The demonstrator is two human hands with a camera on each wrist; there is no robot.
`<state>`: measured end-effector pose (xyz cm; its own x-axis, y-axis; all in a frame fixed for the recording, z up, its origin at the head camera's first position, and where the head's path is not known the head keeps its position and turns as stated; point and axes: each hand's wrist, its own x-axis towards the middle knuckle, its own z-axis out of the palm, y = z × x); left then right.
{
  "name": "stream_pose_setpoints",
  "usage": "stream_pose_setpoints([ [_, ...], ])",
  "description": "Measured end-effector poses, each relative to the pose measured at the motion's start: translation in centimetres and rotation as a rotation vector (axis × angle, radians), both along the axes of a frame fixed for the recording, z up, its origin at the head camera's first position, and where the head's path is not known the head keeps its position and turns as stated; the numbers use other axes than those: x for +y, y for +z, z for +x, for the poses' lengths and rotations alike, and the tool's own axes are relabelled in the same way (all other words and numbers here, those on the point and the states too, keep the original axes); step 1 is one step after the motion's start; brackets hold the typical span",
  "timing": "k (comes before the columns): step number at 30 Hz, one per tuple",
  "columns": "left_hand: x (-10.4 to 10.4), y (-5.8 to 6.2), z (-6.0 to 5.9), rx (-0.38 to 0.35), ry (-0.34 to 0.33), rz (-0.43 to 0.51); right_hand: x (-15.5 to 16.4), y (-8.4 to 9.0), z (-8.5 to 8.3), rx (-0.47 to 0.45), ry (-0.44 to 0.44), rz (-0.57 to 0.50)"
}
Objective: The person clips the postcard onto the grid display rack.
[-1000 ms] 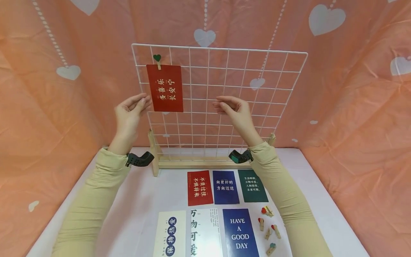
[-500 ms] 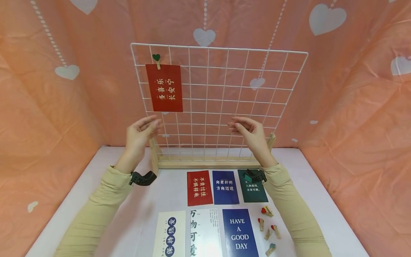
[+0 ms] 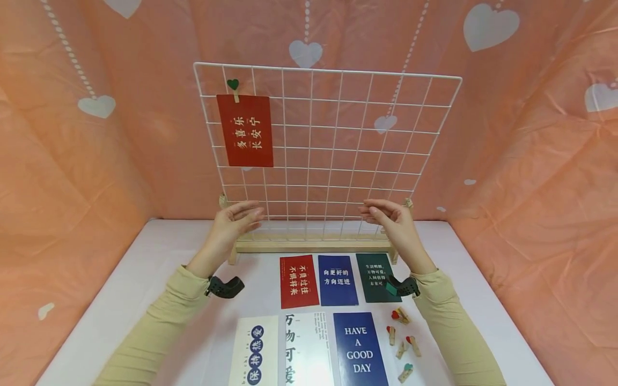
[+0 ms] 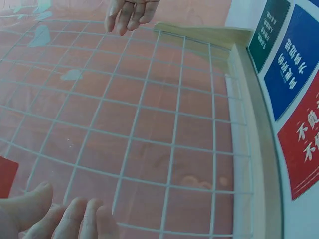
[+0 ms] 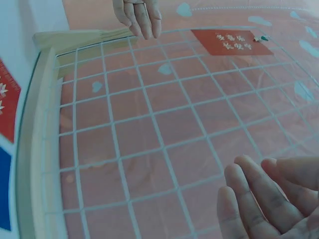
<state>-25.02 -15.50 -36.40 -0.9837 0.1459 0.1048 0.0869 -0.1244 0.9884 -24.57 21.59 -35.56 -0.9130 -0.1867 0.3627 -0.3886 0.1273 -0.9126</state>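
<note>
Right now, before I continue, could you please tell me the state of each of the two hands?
Left hand: open, holding nothing.
Right hand: open, also holding nothing.

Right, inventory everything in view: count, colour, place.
Wire grid: one, white, on stand.
Stand: one, pale wood, table's back.
Hung card: one, red, grid's upper left.
Hung clip: one, green heart, atop card.
Far cards: three; red, blue, green; before stand.
Near cards: three; cream, white, blue; table's front.
Loose clips: five or more, wooden, beside cards.
Table: one, white, below.
Drapes: count unclear, peach, behind.
Wrist cameras: two, black, person's wrists.
Sleeves: two, beige, both arms.
Left hand, right hand: one each, before grid's lower corners.
</note>
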Motion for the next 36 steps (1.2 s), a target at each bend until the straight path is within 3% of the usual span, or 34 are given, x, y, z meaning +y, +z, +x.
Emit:
stream_pose_setpoints([
  [11,1.0,-2.8,0.2,-0.046,-0.153,-0.114,4.2,-2.5,1.7,-0.077,0.008,0.091],
  [21,1.3,-5.2,-0.1,-0.111,-0.195,-0.108,7.2,-4.5,2.9,-0.163,0.005,0.191],
  [28,1.1,-7.8,-0.2,-0.152,-0.235,-0.148,9.5,-5.8,4.0,-0.253,0.023,0.272],
  [36,0.8,-9.7,-0.1,-0.214,-0.273,-0.133,11.7,-7.2,5.4,-0.327,0.063,0.296],
])
